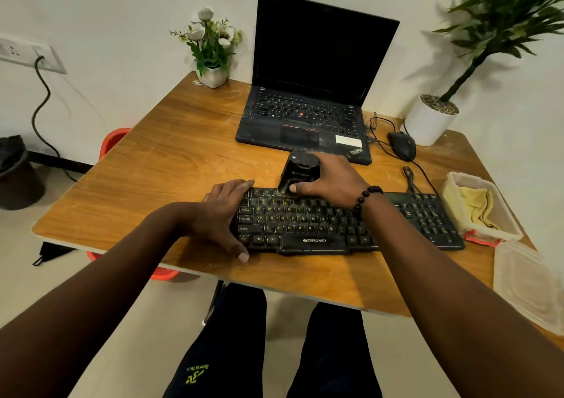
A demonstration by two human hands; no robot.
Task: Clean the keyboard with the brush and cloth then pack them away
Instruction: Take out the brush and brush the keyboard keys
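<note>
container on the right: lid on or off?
Off. The clear container stands open with the yellow cloth lying inside it; its lid lies separately on the table, nearer the camera.

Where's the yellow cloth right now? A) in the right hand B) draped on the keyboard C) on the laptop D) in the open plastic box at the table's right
D: the yellow cloth lies inside the open plastic box, right of the keyboard.

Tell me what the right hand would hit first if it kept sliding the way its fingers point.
The right hand, gripping the brush, points left along the keyboard's top rows. It would probably meet the left hand's fingertips at the keyboard's far-left corner first, though depth is uncertain.
</note>
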